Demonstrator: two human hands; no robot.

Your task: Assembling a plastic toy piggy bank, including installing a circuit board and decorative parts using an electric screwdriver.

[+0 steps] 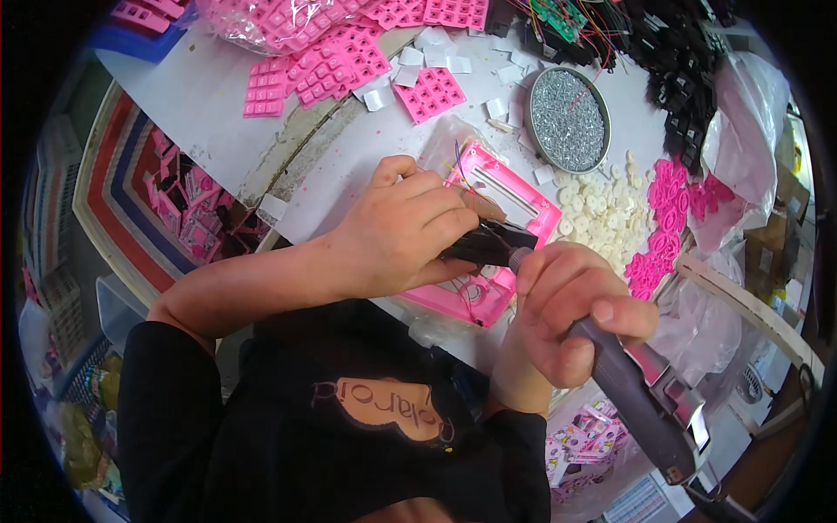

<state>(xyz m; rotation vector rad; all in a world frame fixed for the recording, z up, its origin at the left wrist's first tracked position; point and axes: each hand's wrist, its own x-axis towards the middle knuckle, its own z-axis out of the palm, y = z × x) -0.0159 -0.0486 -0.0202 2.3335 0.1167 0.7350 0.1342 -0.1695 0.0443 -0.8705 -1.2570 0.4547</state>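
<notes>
My right hand (571, 314) is wrapped round a dark grey electric screwdriver (641, 401), which slants from the lower right up toward the middle. Its front end meets a black plastic part (497, 244) over an open pink plastic housing (534, 213). My left hand (405, 227) is closed on that black part, its fingers bent across it and hiding some of the housing. Thin wires (462, 166) rise from the housing. The screwdriver's tip cannot be made out.
A round bowl (571, 171) of small screws stands beyond the housing. White discs (602, 213), pink rings (664, 231) and black parts (684, 87) lie to the right. Pink keypads (327, 65) are piled at the back. A striped bag (118, 187) of pink pieces hangs at left.
</notes>
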